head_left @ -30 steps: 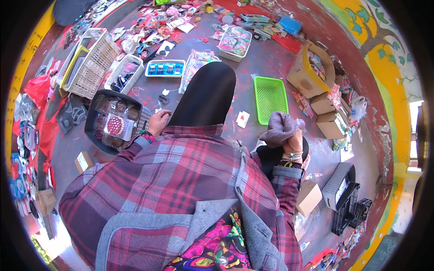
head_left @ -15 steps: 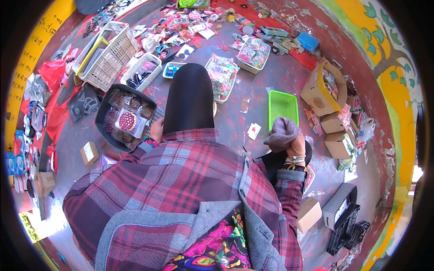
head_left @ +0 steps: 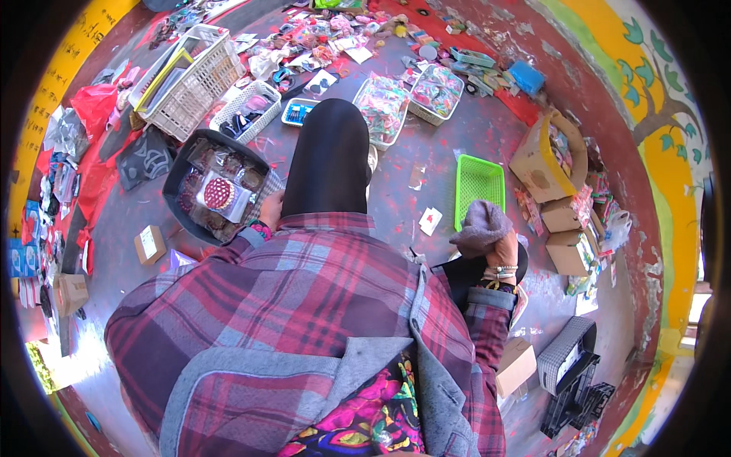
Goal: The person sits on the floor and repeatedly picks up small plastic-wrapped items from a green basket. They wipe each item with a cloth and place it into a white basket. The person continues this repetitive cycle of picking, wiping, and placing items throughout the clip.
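My left hand [head_left: 269,212] grips the right rim of a dark basket [head_left: 185,143] beside my raised knee; part of its fingers is hidden. Inside the basket lie several clear packs with brown round items, and on top of them a pack with a dark red, white-dotted round piece [head_left: 219,193]. A checkered grey side shows near my fingers. My right hand [head_left: 504,253], by my other knee, is closed round a bunched grey-purple cloth [head_left: 486,227]. That cloth is just below a bright green plastic basket [head_left: 459,190].
Two white baskets of colourful packets [head_left: 390,142] stand ahead, with a large white crate [head_left: 186,107] at far left. Cardboard boxes [head_left: 533,164] line the right wall. Small goods are heaped along the far floor. A small carton [head_left: 150,245] sits to the left.
The whole view has shifted slightly. Both hands keep their holds on the basket and the cloth, with no clear movement of either thing.
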Motion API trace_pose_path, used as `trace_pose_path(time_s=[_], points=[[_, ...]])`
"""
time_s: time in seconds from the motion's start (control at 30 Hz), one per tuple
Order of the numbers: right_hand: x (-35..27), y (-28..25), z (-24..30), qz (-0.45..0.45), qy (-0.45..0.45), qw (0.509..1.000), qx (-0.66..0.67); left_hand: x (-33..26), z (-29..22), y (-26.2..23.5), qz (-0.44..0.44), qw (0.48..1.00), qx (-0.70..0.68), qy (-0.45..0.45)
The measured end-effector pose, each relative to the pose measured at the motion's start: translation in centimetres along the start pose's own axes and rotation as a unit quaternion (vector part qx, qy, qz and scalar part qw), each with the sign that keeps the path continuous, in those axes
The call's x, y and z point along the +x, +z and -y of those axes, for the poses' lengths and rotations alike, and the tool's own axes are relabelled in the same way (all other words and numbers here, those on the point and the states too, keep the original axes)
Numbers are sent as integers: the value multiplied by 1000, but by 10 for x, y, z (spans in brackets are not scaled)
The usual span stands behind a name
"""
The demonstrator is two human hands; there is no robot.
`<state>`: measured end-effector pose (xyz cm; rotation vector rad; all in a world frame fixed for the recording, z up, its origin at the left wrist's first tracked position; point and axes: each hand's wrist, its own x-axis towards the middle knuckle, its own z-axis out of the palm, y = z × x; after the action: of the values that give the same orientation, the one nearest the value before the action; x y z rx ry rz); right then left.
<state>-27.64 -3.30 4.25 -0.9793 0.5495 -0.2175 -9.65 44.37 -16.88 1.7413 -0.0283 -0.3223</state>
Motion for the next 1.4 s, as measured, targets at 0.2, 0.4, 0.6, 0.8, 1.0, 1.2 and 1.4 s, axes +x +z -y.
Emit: trace_pose_path(time_s=[0.2, 0.4, 0.6, 0.8, 1.0, 1.2, 1.4], points=[[-3, -6, -2, 24, -2, 1000, -7, -6, -30, 8, -17, 968, 238, 77], [-9, 7, -3, 18, -34, 999, -16, -3, -28, 8, -2, 971, 229, 64], [3, -12, -3, 35, 5, 999, -37, -1, -22, 13, 6, 971, 224, 78], [2, -12, -3, 3, -4, 1000, 18, 12, 11, 9, 27, 981, 171, 91], [-3, 1, -3, -2, -8, 1000, 25, 15, 10, 4, 40, 990, 122, 56], [-7, 1, 0, -10, -11, 1000, 12, 4, -27, 15, 9, 985, -129, -115], [-15, 3, 14, 15, -126, 991, -47, 24, 25, -18, 50, 997, 30, -44]])
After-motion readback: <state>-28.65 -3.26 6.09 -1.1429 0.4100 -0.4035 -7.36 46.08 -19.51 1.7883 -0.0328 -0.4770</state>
